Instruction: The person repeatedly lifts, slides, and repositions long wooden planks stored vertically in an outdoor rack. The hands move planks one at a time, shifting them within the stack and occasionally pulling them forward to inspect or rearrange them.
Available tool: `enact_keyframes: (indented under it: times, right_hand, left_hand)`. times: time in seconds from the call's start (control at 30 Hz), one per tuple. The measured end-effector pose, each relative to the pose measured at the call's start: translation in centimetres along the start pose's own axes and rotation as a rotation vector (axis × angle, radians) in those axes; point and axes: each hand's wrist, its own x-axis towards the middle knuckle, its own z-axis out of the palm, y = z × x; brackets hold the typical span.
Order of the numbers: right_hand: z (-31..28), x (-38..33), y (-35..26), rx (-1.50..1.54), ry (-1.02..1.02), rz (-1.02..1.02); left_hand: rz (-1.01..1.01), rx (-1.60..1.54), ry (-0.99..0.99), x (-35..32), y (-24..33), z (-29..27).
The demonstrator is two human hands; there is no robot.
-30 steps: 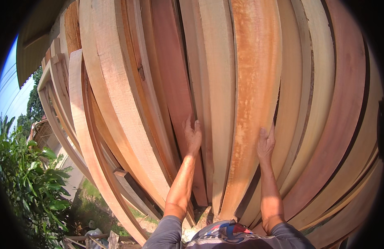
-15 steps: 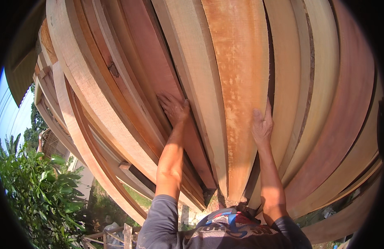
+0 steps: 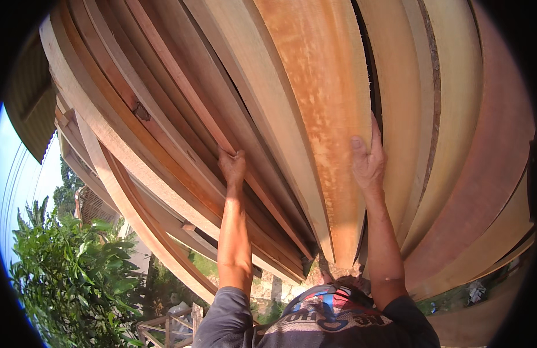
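Note:
A row of long sawn planks stands leaning in front of me. My left hand (image 3: 232,165) is closed round the narrow edge of a reddish plank (image 3: 187,95), which stands turned edge-on to me. At the right edge of a wide orange-brown plank (image 3: 318,98) is my right hand (image 3: 369,165). Its thumb lies on the plank's face and the fingers go round the edge into the dark gap, partly hidden. Between my hands, a pale plank (image 3: 260,75) leans next to the orange-brown one.
More planks lean on both sides, including a broad reddish one (image 3: 454,191) at right. A curved-looking pale board (image 3: 120,185) leans at far left near a leafy bush (image 3: 77,272). A low wooden frame (image 3: 167,330) stands at lower left. My feet are partly visible below the planks.
My left hand has gone from lying on the reddish plank's face to gripping its edge; that plank has turned edge-on. My right hand stays at the orange-brown plank. The view has shifted slightly.

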Motion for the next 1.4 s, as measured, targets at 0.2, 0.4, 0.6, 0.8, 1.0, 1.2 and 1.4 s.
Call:
enact_keyframes:
  times: [0.2,0.4,0.6,0.8,1.0,1.2,1.4]
  right_hand:
    - [0.2,0.0,-0.5,0.042,0.009,0.051]
    - [0.1,0.0,-0.7,-0.031,-0.027,0.09]
    - [0.1,0.0,-0.4,-0.066,-0.01,0.077]
    - [0.4,-0.2,-0.8,-0.1,0.008,0.107]
    - [0.0,0.0,-0.1,-0.097,0.028,0.064]
    - [-0.5,0.2,0.8,-0.105,-0.009,0.133]
    - [-0.4,0.3,0.3,-0.089,-0.015,0.067]
  left_hand:
    - [0.106,-0.086,0.055,0.6,-3.2,-0.9]
    - [0.018,-0.067,0.061,-0.6,-3.5,0.2]
    - [0.073,-0.178,0.055,-4.7,-1.7,0.0]
    - [0.207,-0.079,0.151,-10.5,1.9,2.8]
    - [0.233,-0.047,0.237,-13.1,3.4,5.7]
    - [0.27,-0.024,0.259,-12.3,2.6,6.4]
    - [0.213,-0.09,0.234,-9.6,1.0,5.1]
